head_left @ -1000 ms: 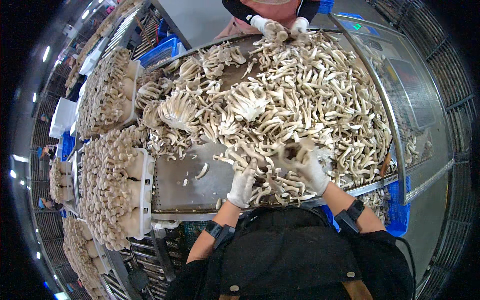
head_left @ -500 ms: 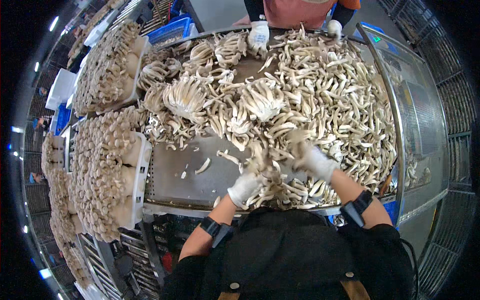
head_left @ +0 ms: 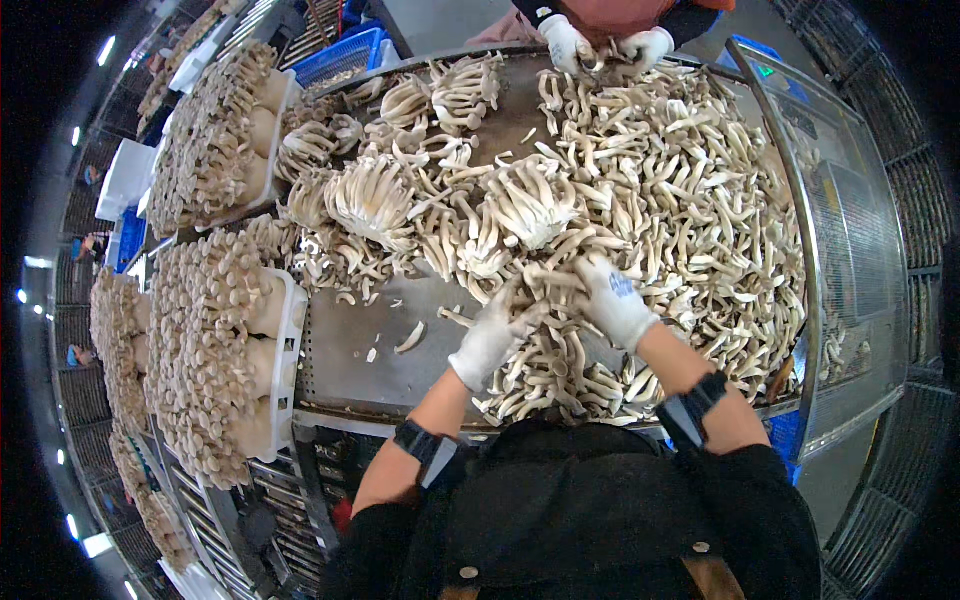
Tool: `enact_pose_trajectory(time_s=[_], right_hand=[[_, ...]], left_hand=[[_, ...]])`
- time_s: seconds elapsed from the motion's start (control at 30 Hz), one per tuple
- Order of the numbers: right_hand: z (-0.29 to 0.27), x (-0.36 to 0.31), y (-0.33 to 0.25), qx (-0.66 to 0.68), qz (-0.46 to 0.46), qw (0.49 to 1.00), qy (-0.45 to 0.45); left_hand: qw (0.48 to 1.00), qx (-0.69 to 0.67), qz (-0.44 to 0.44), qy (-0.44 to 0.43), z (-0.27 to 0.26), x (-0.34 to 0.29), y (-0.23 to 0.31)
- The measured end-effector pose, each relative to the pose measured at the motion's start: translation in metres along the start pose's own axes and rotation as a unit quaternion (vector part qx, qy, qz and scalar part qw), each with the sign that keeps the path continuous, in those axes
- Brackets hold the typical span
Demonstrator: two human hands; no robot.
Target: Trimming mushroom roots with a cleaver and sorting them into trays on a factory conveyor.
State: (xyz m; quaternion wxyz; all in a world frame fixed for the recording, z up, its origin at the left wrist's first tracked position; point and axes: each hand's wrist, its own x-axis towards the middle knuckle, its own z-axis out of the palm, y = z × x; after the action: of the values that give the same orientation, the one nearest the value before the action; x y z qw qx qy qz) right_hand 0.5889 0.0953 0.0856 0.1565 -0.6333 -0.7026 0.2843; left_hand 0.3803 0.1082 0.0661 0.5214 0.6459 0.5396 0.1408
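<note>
Here the left hand (head_left: pixel 487 338) and right hand (head_left: pixel 612 300), both gloved, are clenched on one mushroom clump (head_left: pixel 545 290) at the near edge of the heap on the steel worktop (head_left: pixel 350 350), best parted by gripping low and pulling gently.

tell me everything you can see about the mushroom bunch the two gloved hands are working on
The mushroom bunch is a pale cream cluster of long thin stems with small caps, lying on the metal table among loose mushrooms. The left hand in a white glove grips it from below, and the right hand grips its other side. The stems fan out between them.
</note>
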Motion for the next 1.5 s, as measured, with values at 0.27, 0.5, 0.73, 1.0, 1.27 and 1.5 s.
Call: enact_pose_trajectory(time_s=[0.27, 0.5, 0.73, 1.0, 1.27, 1.5], right_hand=[[-0.034, -0.105, 0.004, -0.042, 0.079, 0.986, -0.139], [-0.090, -0.178, 0.033, -0.089, 0.200, 0.947, -0.234], [0.042, -0.089, 0.026, 0.490, 0.099, 0.866, -0.004], [0.043, -0.143, -0.005, -0.213, 0.065, 0.962, -0.155], [0.046, -0.146, 0.047, 0.107, -0.030, 0.991, -0.068], [-0.053, -0.178, 0.010, -0.108, 0.246, 0.951, -0.153]], left_hand=[[0.760, -0.648, -0.020, -0.042, 0.047, 0.012, -0.004], [0.794, -0.599, -0.036, -0.095, 0.015, -0.021, 0.007], [0.827, -0.535, 0.000, -0.172, 0.023, -0.034, 0.050], [0.981, 0.068, 0.181, -0.034, -0.003, -0.041, -0.077], [0.914, -0.346, -0.033, -0.209, 0.052, -0.066, 0.008], [0.948, -0.195, 0.007, -0.249, 0.030, -0.035, 0.010]])
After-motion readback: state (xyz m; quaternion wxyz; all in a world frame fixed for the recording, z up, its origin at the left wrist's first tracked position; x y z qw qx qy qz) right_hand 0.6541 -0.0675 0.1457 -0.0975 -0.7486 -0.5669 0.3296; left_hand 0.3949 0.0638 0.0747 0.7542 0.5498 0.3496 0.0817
